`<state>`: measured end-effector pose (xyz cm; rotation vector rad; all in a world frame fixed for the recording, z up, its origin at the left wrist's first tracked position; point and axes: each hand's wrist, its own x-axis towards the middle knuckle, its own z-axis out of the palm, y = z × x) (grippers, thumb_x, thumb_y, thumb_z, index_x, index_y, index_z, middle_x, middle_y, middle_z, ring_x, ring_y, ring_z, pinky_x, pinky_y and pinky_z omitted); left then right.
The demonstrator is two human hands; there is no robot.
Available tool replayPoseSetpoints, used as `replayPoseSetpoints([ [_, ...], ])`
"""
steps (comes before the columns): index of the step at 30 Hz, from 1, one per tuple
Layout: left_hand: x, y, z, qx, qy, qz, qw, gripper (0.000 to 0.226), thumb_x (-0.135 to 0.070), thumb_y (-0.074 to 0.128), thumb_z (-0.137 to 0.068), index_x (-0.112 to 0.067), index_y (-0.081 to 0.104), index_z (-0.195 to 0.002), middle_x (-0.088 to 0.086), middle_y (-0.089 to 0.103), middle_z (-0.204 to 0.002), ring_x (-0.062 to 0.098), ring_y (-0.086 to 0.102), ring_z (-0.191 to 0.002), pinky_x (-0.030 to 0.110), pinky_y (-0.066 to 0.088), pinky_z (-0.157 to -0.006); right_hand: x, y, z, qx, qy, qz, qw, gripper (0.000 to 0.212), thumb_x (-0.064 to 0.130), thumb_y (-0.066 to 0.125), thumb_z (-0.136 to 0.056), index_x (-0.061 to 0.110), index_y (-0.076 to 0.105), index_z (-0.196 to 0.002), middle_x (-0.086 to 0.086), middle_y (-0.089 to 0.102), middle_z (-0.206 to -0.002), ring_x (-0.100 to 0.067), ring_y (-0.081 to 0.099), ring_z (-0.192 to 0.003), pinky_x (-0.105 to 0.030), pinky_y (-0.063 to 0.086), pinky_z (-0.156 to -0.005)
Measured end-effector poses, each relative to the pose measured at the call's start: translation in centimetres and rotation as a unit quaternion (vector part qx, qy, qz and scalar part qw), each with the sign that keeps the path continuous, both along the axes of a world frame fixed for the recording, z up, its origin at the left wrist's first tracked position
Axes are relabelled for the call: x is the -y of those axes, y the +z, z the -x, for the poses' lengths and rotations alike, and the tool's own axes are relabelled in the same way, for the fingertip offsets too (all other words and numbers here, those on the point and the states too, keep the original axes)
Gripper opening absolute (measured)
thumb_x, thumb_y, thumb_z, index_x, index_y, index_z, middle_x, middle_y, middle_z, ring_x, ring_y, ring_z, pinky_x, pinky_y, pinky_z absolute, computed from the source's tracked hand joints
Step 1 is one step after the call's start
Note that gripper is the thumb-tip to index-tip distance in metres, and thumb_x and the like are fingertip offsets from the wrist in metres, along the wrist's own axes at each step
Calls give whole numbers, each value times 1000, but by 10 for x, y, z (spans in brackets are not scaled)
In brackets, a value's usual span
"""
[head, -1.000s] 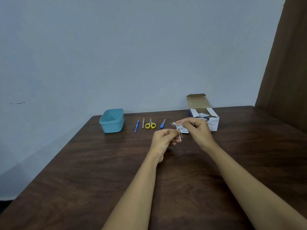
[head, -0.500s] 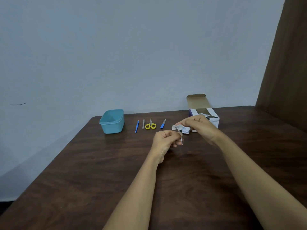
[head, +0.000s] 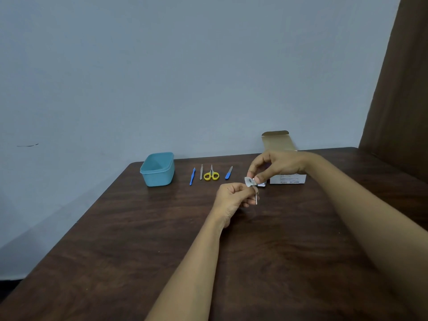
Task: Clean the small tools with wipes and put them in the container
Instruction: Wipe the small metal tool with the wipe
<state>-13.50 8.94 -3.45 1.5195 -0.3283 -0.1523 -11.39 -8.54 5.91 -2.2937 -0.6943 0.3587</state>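
My left hand (head: 232,198) grips a thin metal tool (head: 256,198) whose tip points down over the dark wooden table (head: 162,239). Just above it, my right hand (head: 275,166) pinches a small white wipe (head: 249,181) against the tool's upper end. A teal container (head: 158,169) stands open at the back left. In a row to its right lie a blue-handled pick (head: 192,176), a grey metal file (head: 201,172), yellow-handled scissors (head: 211,174) and a short blue-handled tool (head: 228,173).
An open cardboard box of wipes (head: 288,179) sits behind my right hand with its flap (head: 276,140) standing up. A small torn sachet (head: 262,184) lies by the box. A pale wall runs along the table's back edge, and a brown curtain hangs at the right.
My right hand has lifted and shifted right, drawing the wipe up along the tool. My left hand has held nearly still with the tool.
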Motion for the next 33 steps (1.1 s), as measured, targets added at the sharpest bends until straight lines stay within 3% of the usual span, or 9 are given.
replayPoseSetpoints([
  [3,0,0,0,1,-10,1,1000,8,-8,68,-85,-4,69,-78,2,67,-65,5,62,-55,15,44,-53,-7,8,-1,-1,32,48,998,16,27,76,-77,18,73,-89,-24,66,-97,-25,52,-80,-43,39,-74],
  [6,0,0,0,-2,-13,5,1000,10,-9,68,-85,-6,69,-76,1,68,-65,4,62,-56,15,45,-54,-14,9,0,14,27,68,997,5,23,76,-80,21,73,-83,-13,66,-95,-14,57,-80,-30,41,-73],
  [9,-1,-1,0,2,0,30,1000,14,-10,66,-88,-7,70,-74,5,70,-70,4,62,-58,15,46,-55,-19,7,1,58,-13,22,998,9,12,73,-82,21,70,-79,6,63,-88,-2,60,-74,-13,42,-66],
  [13,-2,0,0,-5,5,66,998,13,-12,65,-89,-5,71,-81,6,71,-73,4,62,-60,14,46,-56,-17,-7,4,64,-101,-117,986,4,12,71,-84,15,71,-81,6,67,-81,5,57,-65,-8,40,-59],
  [16,-2,0,0,-4,-6,94,996,13,-15,64,-91,-6,72,-85,5,70,-75,5,61,-62,14,45,-57,-15,-19,10,34,-177,-232,956,10,17,69,-86,16,70,-76,14,69,-82,11,60,-72,-6,40,-65],
  [21,-2,-1,-1,-15,3,120,993,12,-17,65,-90,-8,73,-88,5,71,-77,8,63,-69,15,47,-60,-22,-45,14,-6,-297,-341,892,10,24,69,-86,21,72,-77,20,68,-85,2,57,-79,-26,33,-69],
  [27,-1,-1,-1,-12,60,139,988,8,-11,66,-88,-4,71,-88,5,72,-73,6,66,-64,13,46,-55,-39,-62,18,-62,-404,-445,796,4,17,73,-81,18,71,-78,7,59,-74,-4,43,-63,-18,31,-52],
  [33,-1,-3,-3,13,118,140,983,4,-10,72,-84,-6,71,-85,2,69,-66,6,63,-58,15,49,-56,-49,-71,28,-52,-447,-440,777,8,13,75,-78,16,69,-73,4,55,-65,-6,42,-58,-19,28,-51],
])
